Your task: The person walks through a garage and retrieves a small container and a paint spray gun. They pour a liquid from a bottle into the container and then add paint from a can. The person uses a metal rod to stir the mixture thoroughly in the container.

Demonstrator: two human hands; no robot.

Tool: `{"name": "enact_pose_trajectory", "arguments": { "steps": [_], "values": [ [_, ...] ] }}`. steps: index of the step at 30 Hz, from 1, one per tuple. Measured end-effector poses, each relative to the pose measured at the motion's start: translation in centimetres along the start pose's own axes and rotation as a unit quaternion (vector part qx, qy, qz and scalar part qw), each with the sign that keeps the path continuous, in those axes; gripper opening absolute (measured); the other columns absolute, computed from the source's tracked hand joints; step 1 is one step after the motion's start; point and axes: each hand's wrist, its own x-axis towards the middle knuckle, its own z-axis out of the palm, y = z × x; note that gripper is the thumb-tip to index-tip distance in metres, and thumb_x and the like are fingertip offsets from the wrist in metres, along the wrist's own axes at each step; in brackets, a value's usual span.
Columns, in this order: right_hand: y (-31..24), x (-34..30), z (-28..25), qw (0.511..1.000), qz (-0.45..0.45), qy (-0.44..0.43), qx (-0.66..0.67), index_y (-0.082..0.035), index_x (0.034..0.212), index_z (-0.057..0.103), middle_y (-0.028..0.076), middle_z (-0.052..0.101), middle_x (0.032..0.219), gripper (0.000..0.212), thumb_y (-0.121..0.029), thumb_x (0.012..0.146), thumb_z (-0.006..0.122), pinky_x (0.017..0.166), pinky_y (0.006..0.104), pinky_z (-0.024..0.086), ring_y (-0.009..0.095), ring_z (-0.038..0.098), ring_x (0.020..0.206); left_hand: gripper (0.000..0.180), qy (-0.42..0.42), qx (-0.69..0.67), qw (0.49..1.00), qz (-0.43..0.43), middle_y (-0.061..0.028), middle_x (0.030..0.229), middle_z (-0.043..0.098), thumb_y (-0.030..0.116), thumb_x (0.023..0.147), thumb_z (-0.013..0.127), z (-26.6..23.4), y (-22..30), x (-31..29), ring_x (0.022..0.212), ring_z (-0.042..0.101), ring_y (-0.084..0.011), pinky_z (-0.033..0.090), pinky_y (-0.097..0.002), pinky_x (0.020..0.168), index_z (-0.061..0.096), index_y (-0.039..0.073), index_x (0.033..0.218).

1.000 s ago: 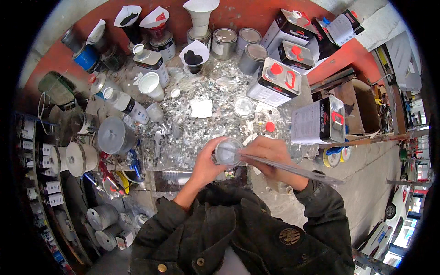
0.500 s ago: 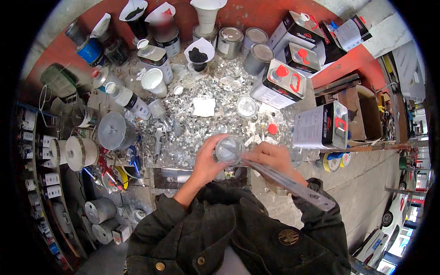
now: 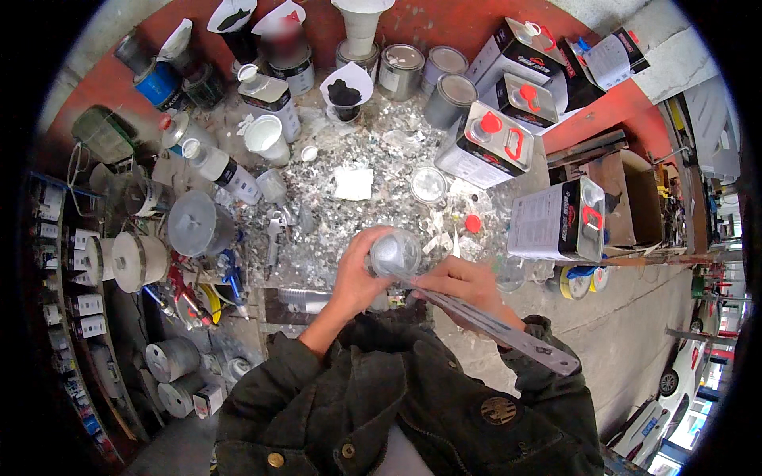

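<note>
My left hand (image 3: 355,274) is wrapped round a clear plastic cup (image 3: 395,247) above the near edge of the workbench. Something pale or silvery shows inside the cup. A long flat grey mixing stick (image 3: 512,333) with holes along it is pinched in my right hand (image 3: 462,284), just to the right of the cup. Its lower end meets the cup's near right rim; whether the tip reaches inside is hard to see. The other end slants down to the right over my right sleeve.
The paint-spattered workbench (image 3: 317,218) carries a white paper square (image 3: 353,183), a round lid (image 3: 429,185), a red cap (image 3: 473,224) and a spray gun (image 3: 275,238). Rectangular cans (image 3: 486,147) stand at right, paint tins (image 3: 401,71) behind, bottles (image 3: 222,170) at left.
The stick's lower end has shifted from the cup's middle toward its near right rim. My right hand has moved slightly nearer and to the left. The left hand still holds the cup.
</note>
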Motion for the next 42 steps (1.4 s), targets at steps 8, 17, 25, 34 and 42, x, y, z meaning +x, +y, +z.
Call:
{"name": "enact_pose_trajectory", "arguments": {
  "steps": [8,17,25,34,42],
  "values": [
    [0.3,0.0,0.3,0.998,0.008,0.053,-0.031,-0.009,0.095,0.072,0.006,0.062,0.074,0.026,-0.006,0.070,0.080,0.056,0.0298,0.048,0.021,0.063,0.065,0.067,0.006,0.048,0.998,0.035,-0.0096,0.125,0.058,0.003,0.060,0.083,-0.1,1.2,0.4,0.120,0.053,-0.0294,0.042,-0.0381,0.101,0.057,0.009,0.122],
    [-0.4,0.7,0.4,0.992,0.016,0.122,-0.029,-0.010,0.096,0.072,0.006,0.063,0.075,0.027,-0.007,0.070,0.080,0.056,0.0287,0.049,0.020,0.063,0.064,0.066,0.012,0.033,0.999,0.033,-0.0096,0.125,0.058,0.000,0.060,0.081,-0.2,0.9,0.2,0.120,0.053,-0.0295,0.043,-0.0382,0.101,0.058,0.009,0.121],
    [-0.5,0.5,1.2,0.992,0.004,0.129,-0.001,-0.007,0.096,0.071,0.007,0.065,0.077,0.024,-0.004,0.073,0.078,0.055,0.0285,0.047,0.019,0.061,0.064,0.065,0.024,0.003,1.000,0.011,-0.0096,0.125,0.058,0.001,0.061,0.081,0.1,-0.2,0.3,0.118,0.054,-0.0296,0.043,-0.0378,0.100,0.057,0.009,0.120],
    [-0.7,0.2,2.7,0.958,0.187,0.189,0.108,-0.001,0.095,0.071,0.005,0.064,0.079,0.014,-0.001,0.081,0.073,0.059,0.0256,0.047,0.012,0.061,0.067,0.066,0.017,-0.013,1.000,-0.007,-0.0098,0.125,0.058,0.004,0.061,0.082,0.3,-0.7,0.1,0.118,0.055,-0.0280,0.043,-0.0368,0.100,0.057,0.008,0.122],
    [3.5,0.4,3.5,0.921,0.325,0.139,0.165,0.002,0.097,0.070,0.004,0.069,0.079,0.019,-0.011,0.083,0.072,0.062,0.0243,0.050,0.009,0.063,0.069,0.068,-0.038,-0.113,0.991,-0.058,-0.0092,0.127,0.058,0.003,0.063,0.080,0.3,-2.0,-0.3,0.119,0.055,-0.0259,0.043,-0.0363,0.101,0.055,0.009,0.126]
  ]
}}
